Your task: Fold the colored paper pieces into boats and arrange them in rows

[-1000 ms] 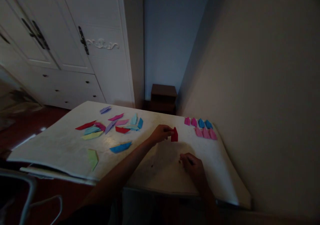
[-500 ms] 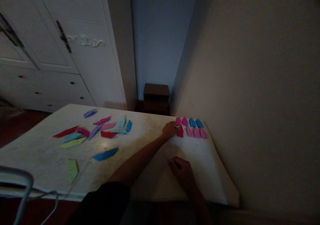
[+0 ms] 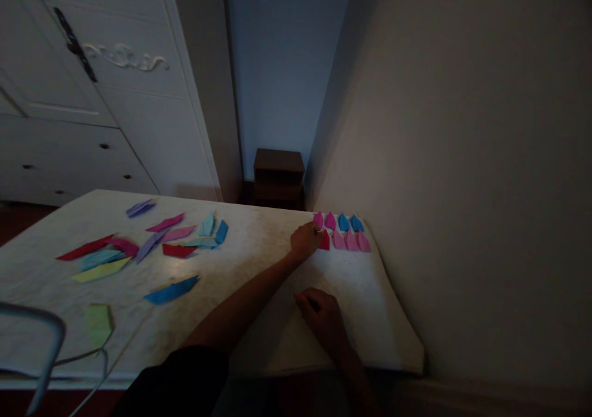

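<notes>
At the left end of two short rows of folded paper boats, my left hand (image 3: 305,239) reaches out with its fingers pinched on a red paper boat (image 3: 325,240). Just behind that boat stands a magenta paper boat (image 3: 318,220), close to my fingertips. The back row goes on with another magenta boat (image 3: 330,221) and two blue boats (image 3: 343,221). Several pink boats (image 3: 351,240) continue the front row to the right. My right hand (image 3: 324,319) rests nearer the table's front edge, its fingers curled closed with nothing visible in them.
Flat folded papers in several colours lie scattered on the left of the table (image 3: 250,250), among them a blue one (image 3: 171,290) and a light green one (image 3: 98,326). A grey metal tube (image 3: 50,324) stands front left. A wall (image 3: 462,189) borders the right side.
The view has turned slightly, so everything sits further left in it. My left hand stays by the red paper boat, and my right hand keeps its curled pose.
</notes>
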Action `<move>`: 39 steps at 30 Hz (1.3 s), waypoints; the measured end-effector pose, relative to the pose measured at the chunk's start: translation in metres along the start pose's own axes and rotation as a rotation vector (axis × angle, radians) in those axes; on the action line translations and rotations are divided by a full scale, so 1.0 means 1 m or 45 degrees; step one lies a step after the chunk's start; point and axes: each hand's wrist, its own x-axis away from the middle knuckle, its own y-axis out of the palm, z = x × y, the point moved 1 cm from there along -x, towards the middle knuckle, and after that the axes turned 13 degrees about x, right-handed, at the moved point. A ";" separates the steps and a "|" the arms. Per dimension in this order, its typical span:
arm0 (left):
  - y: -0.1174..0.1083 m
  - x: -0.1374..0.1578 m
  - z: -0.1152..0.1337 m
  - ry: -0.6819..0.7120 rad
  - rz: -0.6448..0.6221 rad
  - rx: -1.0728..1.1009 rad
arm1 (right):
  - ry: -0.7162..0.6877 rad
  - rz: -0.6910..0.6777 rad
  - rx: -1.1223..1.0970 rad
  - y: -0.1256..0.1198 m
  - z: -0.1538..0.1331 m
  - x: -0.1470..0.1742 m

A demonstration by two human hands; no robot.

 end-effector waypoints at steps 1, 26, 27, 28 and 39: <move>0.001 0.001 0.000 0.007 0.002 -0.001 | 0.002 -0.004 -0.003 0.000 0.000 0.000; -0.128 0.165 -0.066 0.459 -0.187 0.180 | 0.217 -0.035 -0.110 -0.002 -0.004 -0.012; -0.135 0.175 -0.071 0.445 -0.190 0.167 | 0.236 -0.065 -0.128 0.000 -0.006 -0.017; -0.141 0.185 -0.077 0.427 -0.195 0.150 | 0.247 -0.091 -0.141 0.002 -0.008 -0.023; -0.172 0.231 -0.120 0.277 0.126 0.321 | -0.214 -0.337 -0.020 0.085 -0.126 -0.110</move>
